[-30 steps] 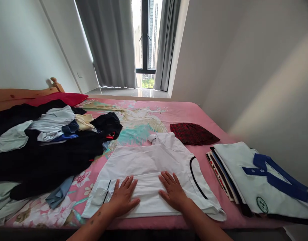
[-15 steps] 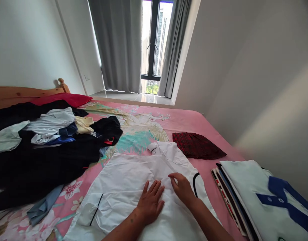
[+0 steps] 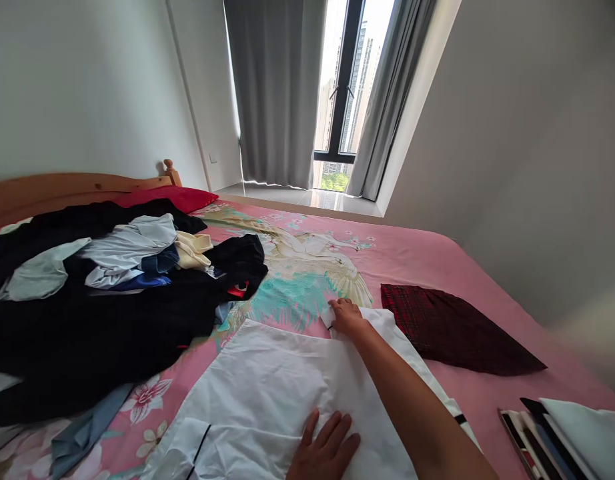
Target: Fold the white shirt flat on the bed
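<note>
A white shirt [image 3: 267, 373] with thin black trim lies spread over the bed in front of me, one side folded partly over. My left hand [image 3: 325, 447] rests flat on its lower middle, palm down with fingers apart. At the shirt's far end, my right hand [image 3: 345, 315] has its fingers curled over a sleeve or collar part that shows a short black line. Those fingertips are partly hidden, and my right forearm crosses above the shirt's right side.
A dark red plaid skirt [image 3: 457, 327] lies to the right on the pink floral bedsheet [image 3: 412, 260]. Nearer stands a stack of folded clothes [image 3: 587, 433]. A heap of loose dark and light clothes [image 3: 112, 320] covers the left. A red pillow [image 3: 182, 197] lies by the wooden headboard [image 3: 77, 190].
My right hand has reached forward from the middle of the shirt to its far end. My left hand stays flat on the cloth, and the view has turned a little left.
</note>
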Available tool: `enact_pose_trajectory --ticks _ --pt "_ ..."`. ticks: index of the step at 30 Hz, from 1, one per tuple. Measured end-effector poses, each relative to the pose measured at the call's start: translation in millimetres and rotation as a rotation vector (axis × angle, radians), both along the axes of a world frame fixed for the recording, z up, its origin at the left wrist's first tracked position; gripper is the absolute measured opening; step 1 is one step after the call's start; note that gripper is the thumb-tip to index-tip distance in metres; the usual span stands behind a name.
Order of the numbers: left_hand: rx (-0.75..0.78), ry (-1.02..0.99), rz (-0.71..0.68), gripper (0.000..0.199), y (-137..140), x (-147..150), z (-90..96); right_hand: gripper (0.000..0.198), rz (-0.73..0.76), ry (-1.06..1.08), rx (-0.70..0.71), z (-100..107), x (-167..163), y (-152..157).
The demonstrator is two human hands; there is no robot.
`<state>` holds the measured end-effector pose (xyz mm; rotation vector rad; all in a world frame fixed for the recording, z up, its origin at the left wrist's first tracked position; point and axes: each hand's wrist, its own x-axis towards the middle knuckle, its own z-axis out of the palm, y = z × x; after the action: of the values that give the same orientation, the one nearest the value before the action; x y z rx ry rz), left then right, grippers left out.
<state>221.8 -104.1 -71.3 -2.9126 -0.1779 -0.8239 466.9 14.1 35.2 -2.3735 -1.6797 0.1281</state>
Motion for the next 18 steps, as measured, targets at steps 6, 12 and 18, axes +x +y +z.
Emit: enact_pose_trajectory --ticks 6,12,18 --pt "-0.212 0.146 -0.015 0.059 -4 -5 8.3 0.014 -0.164 -0.007 -0.001 37 24 3" --pt "-0.344 0.214 -0.009 0.059 -10 -11 36.5 0.045 -0.380 0.090 0.305 141 95 -10" --pt "-0.323 0.219 -0.023 0.058 -11 -9 42.5 0.062 -0.218 0.117 0.531 123 37 -70"
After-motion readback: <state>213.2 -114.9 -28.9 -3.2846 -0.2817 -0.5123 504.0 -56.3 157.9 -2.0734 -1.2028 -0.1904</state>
